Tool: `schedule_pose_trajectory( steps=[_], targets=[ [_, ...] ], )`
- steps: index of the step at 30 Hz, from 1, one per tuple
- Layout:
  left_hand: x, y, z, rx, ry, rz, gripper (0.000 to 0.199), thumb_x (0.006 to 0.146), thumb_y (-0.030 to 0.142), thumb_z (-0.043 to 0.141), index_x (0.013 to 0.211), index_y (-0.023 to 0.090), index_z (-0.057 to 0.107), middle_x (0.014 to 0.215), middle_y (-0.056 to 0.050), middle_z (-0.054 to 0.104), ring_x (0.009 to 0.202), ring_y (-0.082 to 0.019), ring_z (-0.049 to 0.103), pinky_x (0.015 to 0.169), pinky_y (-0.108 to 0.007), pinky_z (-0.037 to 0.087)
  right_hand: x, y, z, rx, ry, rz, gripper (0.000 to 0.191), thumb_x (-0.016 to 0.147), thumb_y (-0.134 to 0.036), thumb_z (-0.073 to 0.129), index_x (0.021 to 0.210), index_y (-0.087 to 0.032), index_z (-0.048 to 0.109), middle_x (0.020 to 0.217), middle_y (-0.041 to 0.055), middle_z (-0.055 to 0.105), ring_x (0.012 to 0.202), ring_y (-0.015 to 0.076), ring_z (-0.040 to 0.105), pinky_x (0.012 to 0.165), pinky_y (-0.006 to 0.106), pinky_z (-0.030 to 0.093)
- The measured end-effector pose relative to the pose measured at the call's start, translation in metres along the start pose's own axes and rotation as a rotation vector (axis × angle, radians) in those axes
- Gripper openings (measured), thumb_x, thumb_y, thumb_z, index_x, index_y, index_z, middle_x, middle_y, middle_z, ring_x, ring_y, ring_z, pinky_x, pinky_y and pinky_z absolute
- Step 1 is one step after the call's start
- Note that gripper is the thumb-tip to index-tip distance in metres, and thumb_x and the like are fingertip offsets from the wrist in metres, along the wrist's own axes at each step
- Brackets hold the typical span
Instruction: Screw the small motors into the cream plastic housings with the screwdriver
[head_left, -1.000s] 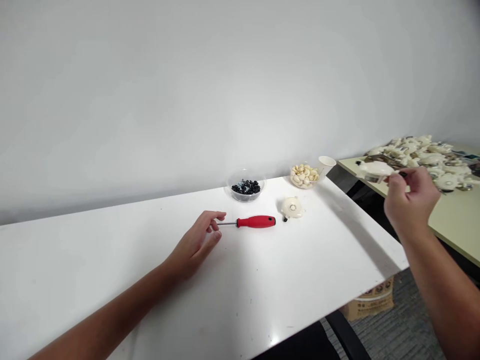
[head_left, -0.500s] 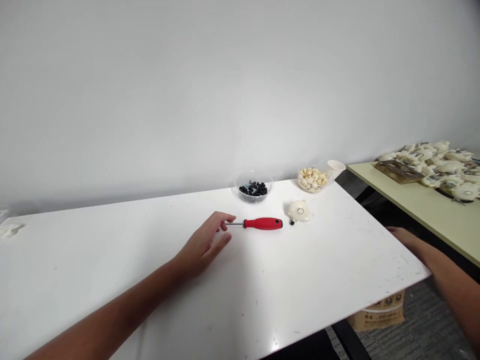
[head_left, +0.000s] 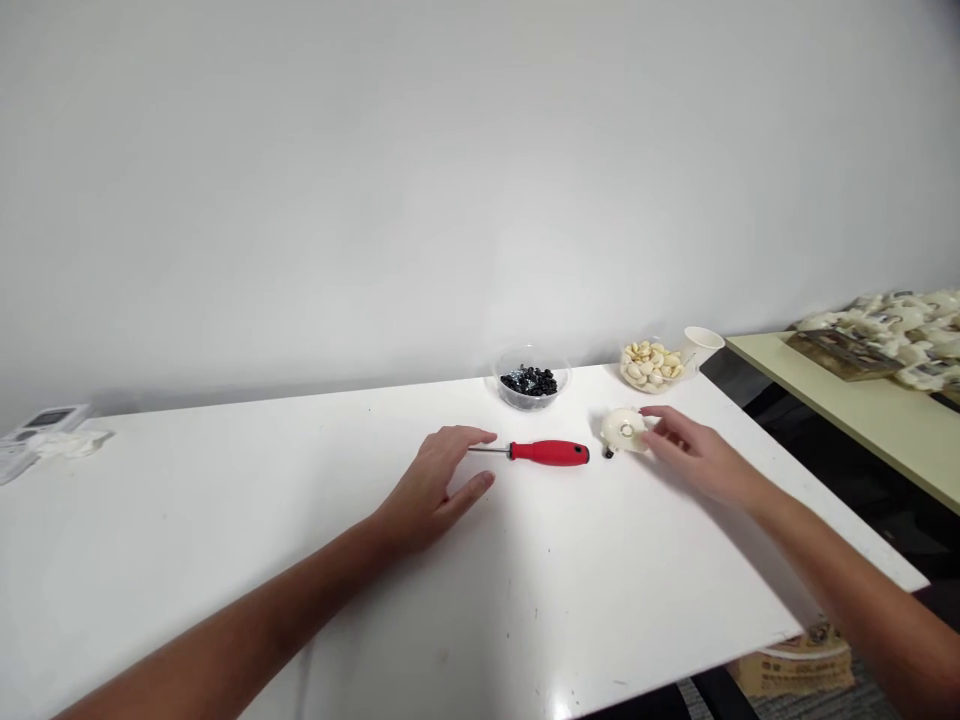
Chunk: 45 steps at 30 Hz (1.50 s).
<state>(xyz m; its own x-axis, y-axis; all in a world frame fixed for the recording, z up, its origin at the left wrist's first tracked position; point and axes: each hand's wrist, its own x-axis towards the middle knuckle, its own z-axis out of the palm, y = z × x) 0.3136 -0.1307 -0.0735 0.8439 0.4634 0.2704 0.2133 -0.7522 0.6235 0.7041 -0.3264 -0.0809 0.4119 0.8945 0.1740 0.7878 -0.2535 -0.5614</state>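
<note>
Head view: I look down on a white table (head_left: 615,580) through the one camera.
Right hand: I see the right hand (head_left: 709,462) part-open, fingers loosely curled at the right edge of a round cream piece (head_left: 621,426); I cannot tell whether it has a firm hold.
Cream piece: lies on the table just beyond the screwdriver's handle end, its small black knob (head_left: 608,453) pointing toward my side.
Left hand: I have the left hand (head_left: 424,500) well open, thumb apart from the fingers, beside the shaft of a red screwdriver (head_left: 551,453); its tip is hidden, so contact is unclear.
Bowls: one clear bowl (head_left: 529,403) holds small black parts; another holds cream pieces (head_left: 651,363), beside a white cup (head_left: 702,345).
Side table: a pile of cream pieces (head_left: 911,325) sits on the side table (head_left: 840,400).
Step at the cream piece: I judge the right fingers are at its edge; a secure grip would call for thumb and fingertips closing on its rim, clear of the knob.
</note>
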Motion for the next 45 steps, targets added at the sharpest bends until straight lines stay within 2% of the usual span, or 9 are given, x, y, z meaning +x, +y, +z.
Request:
schedule_pose_trajectory(
  steps=[4, 9, 15, 18, 20, 25, 28, 36, 45],
  targets=[
    [0.002, -0.002, 0.002, 0.051, -0.066, 0.042, 0.049, 0.107, 0.045, 0.054, 0.152, 0.026, 0.051, 0.152, -0.013, 0.061, 0.144, -0.034, 0.051, 0.122, -0.055, 0.039, 0.014, -0.061, 0.028, 0.045, -0.152, -0.088, 0.039, 0.098, -0.061, 0.06, 0.11, -0.024, 0.069, 0.076, 0.0, 0.066, 0.063, 0.0191, 0.058, 0.057, 0.033, 0.048],
    [0.003, 0.002, -0.001, -0.037, -0.177, 0.121, 0.023, 0.109, 0.037, 0.048, 0.112, 0.024, 0.066, 0.116, -0.008, 0.072, 0.11, -0.024, 0.065, 0.105, -0.045, 0.048, 0.021, -0.105, 0.032, 0.078, -0.121, -0.156, 0.037, 0.097, -0.05, 0.066, 0.124, -0.025, 0.07, 0.09, 0.0032, 0.071, 0.07, 0.0199, 0.063, 0.063, 0.036, 0.053],
    [-0.003, 0.0, 0.004, -0.044, 0.034, 0.099, 0.036, 0.101, 0.036, 0.064, 0.132, 0.023, 0.049, 0.136, -0.014, 0.059, 0.125, -0.028, 0.057, 0.106, -0.046, 0.051, 0.027, -0.143, 0.023, 0.346, -0.177, -0.343, 0.028, 0.104, -0.046, 0.061, 0.126, -0.032, 0.072, 0.117, 0.006, 0.076, 0.108, 0.0248, 0.071, 0.085, 0.039, 0.06],
    [-0.004, -0.002, 0.005, -0.029, 0.125, 0.115, 0.051, 0.102, 0.034, 0.063, 0.147, 0.025, 0.041, 0.149, -0.016, 0.051, 0.142, -0.031, 0.047, 0.119, -0.05, 0.044, 0.055, -0.15, 0.028, 0.09, -0.08, -0.304, 0.031, 0.109, -0.045, 0.051, 0.12, -0.026, 0.073, 0.119, 0.0086, 0.076, 0.109, 0.0255, 0.07, 0.071, 0.034, 0.057],
    [-0.003, -0.002, 0.005, 0.004, 0.157, 0.125, 0.055, 0.102, 0.033, 0.063, 0.151, 0.025, 0.038, 0.154, -0.016, 0.049, 0.149, -0.032, 0.043, 0.123, -0.052, 0.04, 0.081, -0.153, 0.036, -0.134, -0.129, -0.292, 0.031, 0.111, -0.035, 0.046, 0.121, -0.023, 0.073, 0.121, 0.0087, 0.076, 0.109, 0.0233, 0.069, 0.083, 0.035, 0.057],
    [-0.004, -0.004, 0.007, 0.083, 0.176, 0.122, 0.051, 0.101, 0.031, 0.063, 0.149, 0.026, 0.044, 0.153, -0.015, 0.053, 0.148, -0.033, 0.045, 0.121, -0.053, 0.041, 0.141, -0.166, 0.06, -0.359, -0.365, -0.256, 0.017, 0.1, -0.028, 0.068, 0.109, -0.018, 0.077, 0.104, 0.009, 0.077, 0.099, 0.0247, 0.072, 0.089, 0.039, 0.057],
    [-0.006, -0.006, 0.009, 0.103, 0.174, 0.137, 0.049, 0.1, 0.03, 0.064, 0.146, 0.026, 0.046, 0.153, -0.016, 0.055, 0.148, -0.033, 0.046, 0.12, -0.053, 0.042, 0.163, -0.173, 0.068, -0.463, -0.507, -0.211, 0.027, 0.103, -0.037, 0.069, 0.122, -0.018, 0.071, 0.122, 0.0093, 0.072, 0.104, 0.0223, 0.072, 0.092, 0.043, 0.061],
    [-0.005, -0.007, 0.012, 0.085, 0.175, 0.14, 0.04, 0.097, 0.024, 0.065, 0.136, 0.025, 0.052, 0.146, -0.014, 0.059, 0.145, -0.031, 0.049, 0.12, -0.053, 0.039, 0.162, -0.17, 0.066, -0.473, -0.64, -0.202, 0.03, 0.105, -0.038, 0.066, 0.128, -0.019, 0.069, 0.128, 0.0096, 0.07, 0.106, 0.022, 0.071, 0.092, 0.043, 0.062],
    [-0.004, -0.006, 0.012, 0.091, 0.151, 0.112, 0.029, 0.096, 0.024, 0.065, 0.124, 0.026, 0.059, 0.147, -0.012, 0.057, 0.145, -0.032, 0.048, 0.119, -0.051, 0.04, 0.158, -0.175, 0.063, -0.337, -0.458, -0.215, 0.012, 0.093, -0.027, 0.076, 0.1, -0.019, 0.07, 0.102, 0.0051, 0.073, 0.083, 0.0171, 0.066, 0.074, 0.031, 0.054]
  ],
)
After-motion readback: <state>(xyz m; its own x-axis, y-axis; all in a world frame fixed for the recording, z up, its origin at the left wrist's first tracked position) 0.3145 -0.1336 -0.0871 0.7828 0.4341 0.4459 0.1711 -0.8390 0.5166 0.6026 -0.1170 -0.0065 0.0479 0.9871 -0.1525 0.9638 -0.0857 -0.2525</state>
